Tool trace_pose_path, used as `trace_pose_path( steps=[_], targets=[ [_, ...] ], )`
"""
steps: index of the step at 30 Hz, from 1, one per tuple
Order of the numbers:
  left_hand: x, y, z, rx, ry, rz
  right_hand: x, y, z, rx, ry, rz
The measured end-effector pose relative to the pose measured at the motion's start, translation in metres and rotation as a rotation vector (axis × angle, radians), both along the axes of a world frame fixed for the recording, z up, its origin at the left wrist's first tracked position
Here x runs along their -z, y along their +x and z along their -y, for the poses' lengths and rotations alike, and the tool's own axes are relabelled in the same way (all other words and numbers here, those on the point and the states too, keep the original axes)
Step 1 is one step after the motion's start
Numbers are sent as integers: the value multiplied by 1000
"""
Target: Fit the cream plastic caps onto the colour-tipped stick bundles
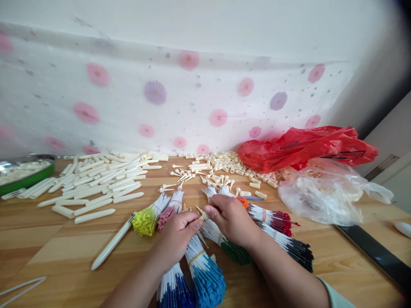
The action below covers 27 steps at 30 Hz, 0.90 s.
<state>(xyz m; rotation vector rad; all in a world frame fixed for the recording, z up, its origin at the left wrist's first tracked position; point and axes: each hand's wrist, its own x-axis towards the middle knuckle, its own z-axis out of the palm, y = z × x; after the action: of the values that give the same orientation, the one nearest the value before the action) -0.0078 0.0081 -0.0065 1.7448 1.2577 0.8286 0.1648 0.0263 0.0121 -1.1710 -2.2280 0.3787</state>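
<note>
My left hand (180, 235) and my right hand (231, 217) meet in the middle of the table, both closed in a pinch. A small cream pointed plastic piece (201, 211) shows between the thumbs, against my right fingertips. Thin pale pieces (203, 240) stick out below my left fingers; what that hand grips is mostly hidden. Around the hands lie bundles of white pen refills with coloured ends: yellow (145, 220), pink (168, 210), light blue (207, 276), dark blue (176, 286), green (233, 248), dark red (278, 219) and black (289, 248).
Many cream pen barrels (102, 179) are heaped at left, beside a green-rimmed bowl (48, 171). One assembled-looking pen (112, 244) lies apart. Small cream parts (224, 162) spread behind the hands. At right are a red bag (305, 147), a clear bag (321, 192) and a black flat object (372, 248).
</note>
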Motion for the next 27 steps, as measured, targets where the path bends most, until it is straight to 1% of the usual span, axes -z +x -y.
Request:
trace_pose_path(
  steps=[3, 6, 11, 15, 20, 24, 27],
  targets=[
    [0, -1, -1, -1, 21, -11, 0, 0, 0, -32, -8, -19],
    [1, -1, -1, 11, 20, -44, 0, -2, 0, 7, -31, 7],
    [1, -2, 0, 10, 5, -31, 2, -4, 2, 2, -9, -53],
    [1, -2, 0, 11, 13, -50, 4, -5, 2, 43, -17, -48],
    [3, -3, -1, 3, 21, -14, 3, -3, 1, 5, -2, -71],
    [3, -2, -1, 8, -3, 2, 3, -3, 2, 29, -9, -64],
    [3, -1, -2, 17, 13, -7, 2, -4, 2, -9, 6, -84]
  ],
)
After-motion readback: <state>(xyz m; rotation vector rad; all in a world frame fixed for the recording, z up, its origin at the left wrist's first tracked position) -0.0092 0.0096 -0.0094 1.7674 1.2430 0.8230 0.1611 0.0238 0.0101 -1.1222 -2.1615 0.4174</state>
